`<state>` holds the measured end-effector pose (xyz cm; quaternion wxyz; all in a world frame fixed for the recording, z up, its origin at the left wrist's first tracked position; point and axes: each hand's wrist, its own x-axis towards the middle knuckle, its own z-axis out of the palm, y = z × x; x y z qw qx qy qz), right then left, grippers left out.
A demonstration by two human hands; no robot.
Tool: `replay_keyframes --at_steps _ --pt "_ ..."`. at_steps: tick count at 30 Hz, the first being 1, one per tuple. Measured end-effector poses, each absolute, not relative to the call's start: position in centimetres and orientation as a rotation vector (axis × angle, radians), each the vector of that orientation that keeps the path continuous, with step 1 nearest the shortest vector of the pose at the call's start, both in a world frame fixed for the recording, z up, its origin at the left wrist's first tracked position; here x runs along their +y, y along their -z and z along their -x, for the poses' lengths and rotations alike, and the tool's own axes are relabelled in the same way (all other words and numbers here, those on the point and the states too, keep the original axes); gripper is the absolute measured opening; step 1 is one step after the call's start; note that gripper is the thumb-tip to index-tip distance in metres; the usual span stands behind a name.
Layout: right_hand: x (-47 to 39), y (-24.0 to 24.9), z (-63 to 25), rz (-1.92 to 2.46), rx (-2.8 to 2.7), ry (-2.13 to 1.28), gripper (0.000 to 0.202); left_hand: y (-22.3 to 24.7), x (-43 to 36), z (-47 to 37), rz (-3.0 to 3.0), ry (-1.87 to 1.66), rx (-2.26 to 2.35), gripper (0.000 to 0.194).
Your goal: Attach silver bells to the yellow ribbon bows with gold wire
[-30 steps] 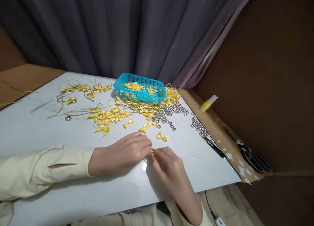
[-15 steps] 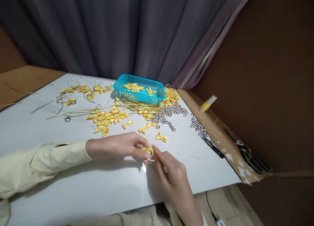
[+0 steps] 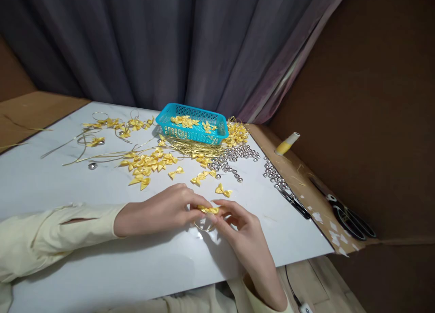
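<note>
Yellow bow (image 3: 208, 209) pinched between both hands, low over the white desk (image 3: 50, 186) near its front edge. Left hand (image 3: 159, 211) closed on the bow's left end, fingertips together; right hand (image 3: 239, 229) grips the right end with thumb and forefinger. Thin gold loop (image 3: 203, 225) hangs just under the bow, touching the desk. One loose bow (image 3: 224, 190) just beyond the hands. Bow pile (image 3: 149, 161) farther back left, silver bells (image 3: 234, 156) back right, teal basket (image 3: 192, 122) with bows behind them. Scissors (image 3: 350, 218) well apart on brown board at right.
</note>
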<state>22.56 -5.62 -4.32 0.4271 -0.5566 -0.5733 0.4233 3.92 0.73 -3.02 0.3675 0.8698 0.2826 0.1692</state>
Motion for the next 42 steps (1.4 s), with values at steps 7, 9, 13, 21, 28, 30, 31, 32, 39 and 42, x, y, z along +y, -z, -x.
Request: replay_keyframes --at_steps 7,9,13,21,28,30,31,32,39,42 --pt "-6.4 4.8 -22.4 1.367 -1.809 -0.559 0.017 3.4 0.5 -3.7 -2.377 -0.409 0.827 0.025" --pt "-6.5 5.2 -22.4 1.374 -1.869 -0.514 0.02 3.4 0.3 -3.8 -2.381 -0.396 0.902 0.027" --pt "-6.4 5.8 -22.2 1.395 -1.874 -0.501 0.023 2.9 0.0 -3.9 -2.353 -0.458 0.959 0.026" --pt "-6.4 5.7 -22.3 1.361 -1.887 -0.22 0.022 2.5 0.4 -3.8 -2.189 -0.509 0.902 0.015" --pt "-6.7 5.4 -21.7 1.334 -1.918 -0.109 0.025 4.1 0.0 -3.6 -2.586 -0.723 0.923 0.023" --pt "-6.7 5.3 -21.3 1.31 -1.931 -0.108 0.025 3.9 -0.1 -3.8 -2.439 -0.681 0.957 0.023" --pt "-6.6 5.3 -21.2 1.297 -1.931 -0.105 0.025 3.8 -0.1 -3.9 -2.306 -0.655 0.965 0.022" --pt "-6.6 5.2 -21.1 1.288 -1.93 -0.104 0.024 3.7 -0.1 -4.1 -2.145 -0.636 0.963 0.021" --pt "-6.5 5.3 -20.9 1.335 -1.866 -0.166 0.024 4.0 0.5 -5.0 -1.632 -0.637 1.006 0.028" --pt "-6.2 5.6 -21.2 1.36 -1.826 -0.146 0.022 4.2 1.2 -4.7 -1.934 -0.937 1.001 0.021"
